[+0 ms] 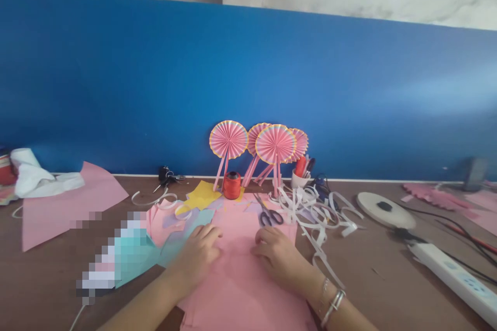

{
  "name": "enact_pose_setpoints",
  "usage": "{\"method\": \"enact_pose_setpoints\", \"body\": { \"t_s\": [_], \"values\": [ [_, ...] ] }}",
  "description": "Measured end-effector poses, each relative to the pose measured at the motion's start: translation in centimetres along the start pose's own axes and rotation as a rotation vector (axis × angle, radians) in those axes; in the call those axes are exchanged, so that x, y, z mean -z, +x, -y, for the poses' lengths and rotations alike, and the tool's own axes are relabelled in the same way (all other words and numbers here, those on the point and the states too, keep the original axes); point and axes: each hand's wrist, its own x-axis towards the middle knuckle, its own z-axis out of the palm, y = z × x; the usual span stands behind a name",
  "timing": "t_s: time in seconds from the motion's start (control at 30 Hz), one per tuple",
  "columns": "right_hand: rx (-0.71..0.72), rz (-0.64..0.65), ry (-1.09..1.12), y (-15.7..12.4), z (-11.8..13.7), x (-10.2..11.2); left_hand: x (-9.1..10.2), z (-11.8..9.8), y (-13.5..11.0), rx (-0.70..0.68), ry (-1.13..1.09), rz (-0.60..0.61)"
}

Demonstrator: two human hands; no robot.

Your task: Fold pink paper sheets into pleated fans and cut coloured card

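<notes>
While the left hand (204, 245) and right hand (274, 251) are lying over the pink paper (240, 289), we are observing both curling inward, well apart; whether they are pinching the sheet, we are not able to tell. The paper is occupying the near middle of the brown table (349, 258). Just beyond the right hand, scissors (266, 211) are lying; farther off, we are noting round pink fans (276, 144) standing before a blue partition (248, 72).

Left hand (201, 245); right hand (276, 252); both seemingly touching pink paper (237, 284).
</notes>
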Motion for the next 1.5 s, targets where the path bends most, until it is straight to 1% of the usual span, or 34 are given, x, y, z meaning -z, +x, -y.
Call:
{"method": "enact_pose_setpoints", "body": {
  "t_s": [0.13,0.17,0.23,0.3,0.33,0.37,0.4,0.43,0.5,0.53,0.57,0.6,0.63,0.67,0.7,0.73,0.77,0.8,0.83,0.9,0.97,1.0,1.03,1.07,1.13,1.2,1.27,1.37,1.43,1.5],
  "values": [
    [-0.004,0.019,-0.012,-0.5,-0.2,0.7,0.6,0.8,-0.4,0.085,-0.069,-0.074],
    [-0.009,0.023,-0.018,-0.6,-0.2,0.7,0.7,0.9,-0.4,0.122,-0.093,-0.111],
    [-0.029,0.017,-0.002,-0.6,-0.2,0.6,0.7,1.0,-0.5,0.212,-0.144,-0.231],
    [-0.062,-0.021,0.097,-0.5,-0.2,0.4,0.7,0.9,-0.7,0.294,-0.193,-0.375],
    [-0.085,-0.059,0.175,-0.4,-0.2,0.3,0.7,0.7,-0.8,0.32,-0.23,-0.424],
    [-0.112,-0.11,0.26,-0.4,-0.2,0.2,0.7,0.5,-0.9,0.339,-0.284,-0.432],
    [-0.14,-0.167,0.342,-0.3,-0.1,0.2,0.8,0.1,-1.0,0.36,-0.361,-0.395],
    [-0.165,-0.227,0.412,-0.2,0.1,0.1,0.8,-0.3,-0.9,0.392,-0.459,-0.314],
    [-0.173,-0.316,0.504,-0.2,0.7,0.1,0.8,-1.4,-0.5,0.502,-0.703,-0.076],
    [-0.156,-0.332,0.53,-0.2,1.2,0.1,0.8,-2.0,-0.2,0.586,-0.833,0.011],
    [-0.123,-0.327,0.543,-0.2,1.6,0.1,0.7,-2.5,0.1,0.631,-0.959,0.047],
    [-0.086,-0.306,0.54,-0.3,2.2,0.1,0.5,-3.0,0.4,0.633,-1.054,0.054],
    [-0.051,-0.27,0.522,-0.3,2.6,0.2,0.2,-3.4,0.7,0.624,-1.107,0.033],
    [-0.024,-0.228,0.49,-0.4,3.1,0.2,-0.1,-3.6,0.8,0.641,-1.11,-0.018],
    [-0.002,-0.188,0.447,-0.4,3.4,0.3,-0.4,-3.6,0.8,0.679,-1.067,-0.074],
    [0.02,-0.155,0.398,-0.4,3.7,0.3,-0.8,-3.6,0.6,0.731,-0.981,-0.134],
    [0.048,-0.136,0.347,-0.4,3.9,0.4,-1.0,-3.4,0.4,0.761,-0.872,-0.164],
    [0.078,-0.144,0.292,-0.5,4.0,0.5,-1.1,-3.1,0.1,0.755,-0.75,-0.212],
    [0.11,-0.185,0.238,-0.6,4.0,0.6,-1.0,-2.8,-0.2,0.703,-0.623,-0.276],
    [0.166,-0.345,0.135,-0.8,4.1,0.9,-0.5,-2.2,-0.6,0.504,-0.368,-0.396],
    [0.219,-0.533,0.046,-1.0,4.2,1.2,0.3,-1.9,-0.7,0.284,-0.118,-0.428],
    [0.251,-0.593,0.007,-1.1,4.3,1.4,0.5,-1.9,-0.7,0.212,-0.005,-0.419],
    [0.276,-0.618,-0.03,-1.1,4.5,1.4,0.6,-2.0,-0.5,0.166,0.087,-0.39],
    [0.288,-0.609,-0.067,-1.0,4.6,1.4,0.6,-2.2,-0.4,0.144,0.155,-0.347],
    [0.259,-0.529,-0.123,-0.7,4.7,1.0,0.2,-2.7,0.0,0.121,0.197,-0.21],
    [0.189,-0.431,-0.14,-0.2,4.4,0.2,-0.5,-3.1,0.2,0.109,0.164,-0.066],
    [0.141,-0.352,-0.133,0.2,3.7,-0.7,-1.0,-3.2,0.2,0.098,0.113,0.036],
    [0.063,-0.201,-0.143,0.3,2.5,-1.5,-1.1,-3.0,0.2,0.144,0.062,0.104],
    [-0.005,-0.109,-0.127,0.1,1.9,-1.4,-0.9,-2.6,0.1,0.19,0.044,0.109],
    [-0.062,-0.052,-0.066,-0.1,1.6,-1.0,-0.7,-2.2,-0.2,0.205,0.019,0.107]
  ]
}}
